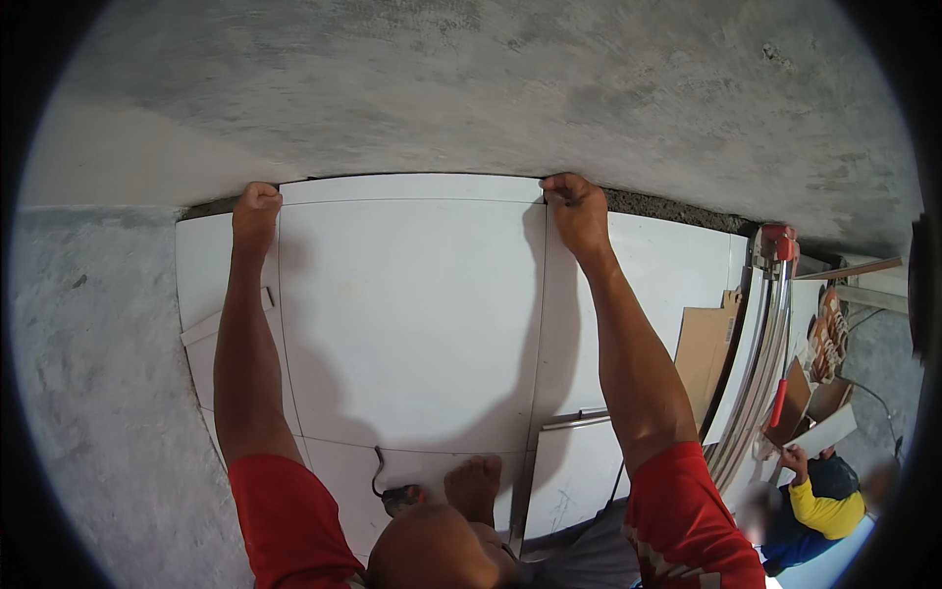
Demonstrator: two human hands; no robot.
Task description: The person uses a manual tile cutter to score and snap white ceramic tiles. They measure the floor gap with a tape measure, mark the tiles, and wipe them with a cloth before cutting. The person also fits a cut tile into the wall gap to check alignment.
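Observation:
A narrow white tile strip (412, 188) lies along the foot of the grey wall, against the far edge of a large white floor tile (412, 314). My left hand (258, 204) is closed at the strip's left end, fingers curled onto its corner. At the opposite end, the fingers of my right hand (577, 208) pinch the strip's right corner. Both arms reach straight forward over the tiles. The undersides of the fingers are hidden.
A rough gap (677, 208) runs between tiles and wall at the right. Further right are a tile cutter (780, 245), a cardboard sheet (702, 348) and a co-worker in yellow and blue (824, 506). A loose tile (574, 476) and a corded tool (400, 499) lie near my foot.

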